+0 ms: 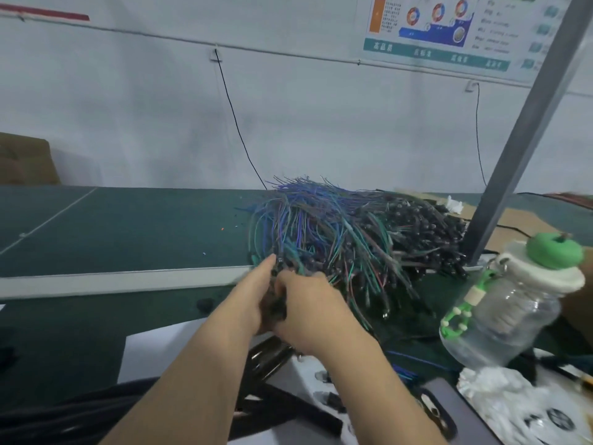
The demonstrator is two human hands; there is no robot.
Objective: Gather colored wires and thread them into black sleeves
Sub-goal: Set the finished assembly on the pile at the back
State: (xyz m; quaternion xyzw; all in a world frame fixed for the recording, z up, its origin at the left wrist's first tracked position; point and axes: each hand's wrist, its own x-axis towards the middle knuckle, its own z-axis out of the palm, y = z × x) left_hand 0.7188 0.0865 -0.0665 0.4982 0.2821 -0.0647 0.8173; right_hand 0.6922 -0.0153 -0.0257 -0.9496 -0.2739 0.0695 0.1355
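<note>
A big heap of colored wires [324, 226], blue, green and red with dark connector ends, lies on the green bench. At its near left edge my left hand [247, 300] and my right hand [313, 313] meet, both closed around a small bundle of wire ends [276, 308] pulled from the heap. The left index finger points up into the wires. Black sleeves [269, 354] lie under my forearms near the front edge, partly hidden by them.
A clear plastic bottle [510, 316] with a green cap stands to the right. A grey metal post [526, 130] rises behind it. A phone [439, 409] and a crumpled white bag [513, 406] lie front right. White paper [154, 348] lies front left, cardboard at back right.
</note>
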